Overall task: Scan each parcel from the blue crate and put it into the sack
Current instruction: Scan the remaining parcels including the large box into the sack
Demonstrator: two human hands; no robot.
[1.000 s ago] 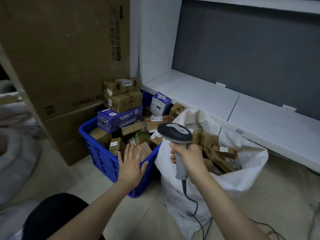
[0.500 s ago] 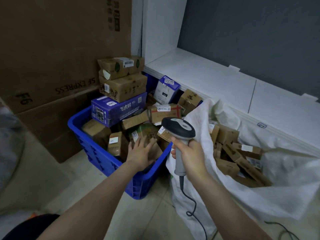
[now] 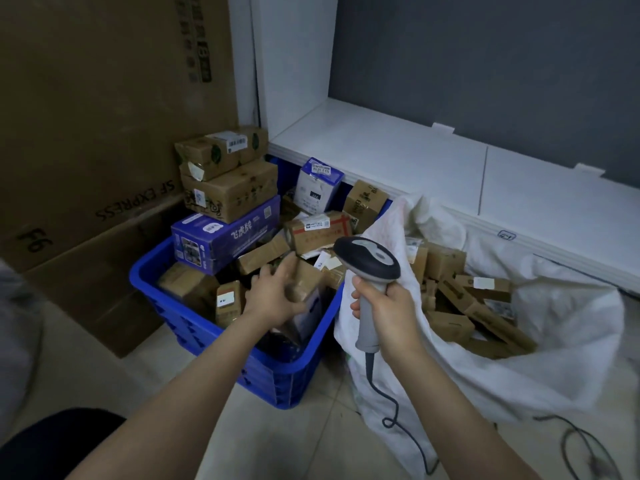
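Observation:
The blue crate (image 3: 194,336) on the floor is heaped with several cardboard parcels, a purple box (image 3: 225,237) among them. Inside its near right corner, my left hand (image 3: 273,296) grips a small brown parcel (image 3: 306,282), thumb over its top. My right hand (image 3: 384,306) holds a grey handheld scanner (image 3: 369,259) upright by its handle, between the crate and the sack, with its cable trailing to the floor. The white sack (image 3: 554,334) lies open to the right with several brown parcels (image 3: 450,327) inside.
Large cardboard sheets (image 3: 104,116) lean against the wall behind and left of the crate. A low white ledge (image 3: 415,161) runs behind the crate and sack under a grey wall. A loose cable (image 3: 581,448) lies on the tiled floor at the lower right.
My left hand has gone from flat over the crate's near edge down among the parcels and closed round a small brown one. The scanner hand has stayed about in place while the view moved closer.

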